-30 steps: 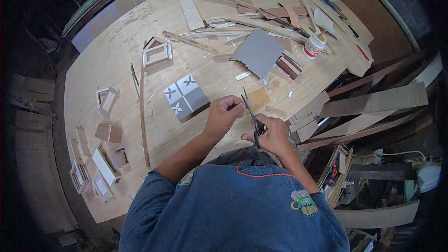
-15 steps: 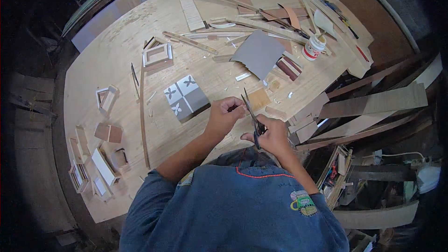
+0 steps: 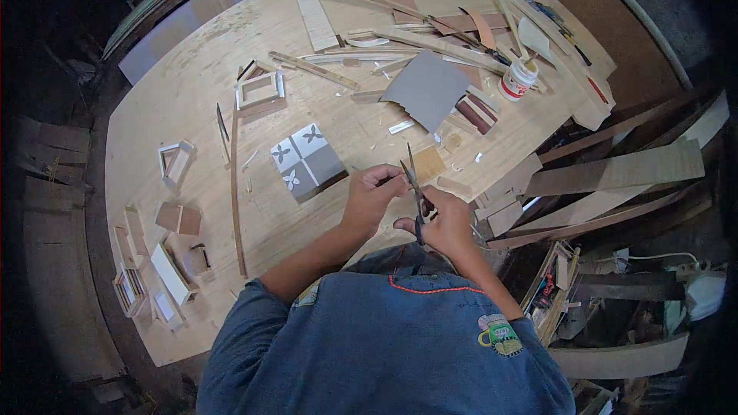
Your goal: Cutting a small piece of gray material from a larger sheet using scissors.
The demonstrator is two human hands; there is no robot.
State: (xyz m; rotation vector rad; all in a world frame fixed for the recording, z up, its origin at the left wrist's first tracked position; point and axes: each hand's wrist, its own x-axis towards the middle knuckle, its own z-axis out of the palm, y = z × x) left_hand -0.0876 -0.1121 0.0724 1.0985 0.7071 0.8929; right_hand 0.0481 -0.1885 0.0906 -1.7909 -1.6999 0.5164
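In my right hand [image 3: 449,223] is a pair of scissors [image 3: 416,184], its blades pointing up and away from me. My left hand [image 3: 374,194] is beside the blades, thumb and fingers pinched together. Whatever sits in that pinch is too small to make out. Just beyond my left hand stands a grey box [image 3: 309,163] with white crossing bands and petal shapes on its top. A small tan square of veneer [image 3: 429,164] lies past the scissors. Farther off, a curled grey sheet [image 3: 427,91] rests on the table near a maroon-striped block [image 3: 477,114].
An open white glue tub [image 3: 518,79] with a stick in it stands at the right of the table [image 3: 207,77]. Wood strips [image 3: 438,44] pile up at the back. Several small wooden frames and boxes [image 3: 178,219] sit at the left. Bent boards [image 3: 615,169] jut out beyond the right edge.
My hands stay nearly in place. The scissors have shifted very slightly, their blades closer together. The box and the other things on the table have not moved.
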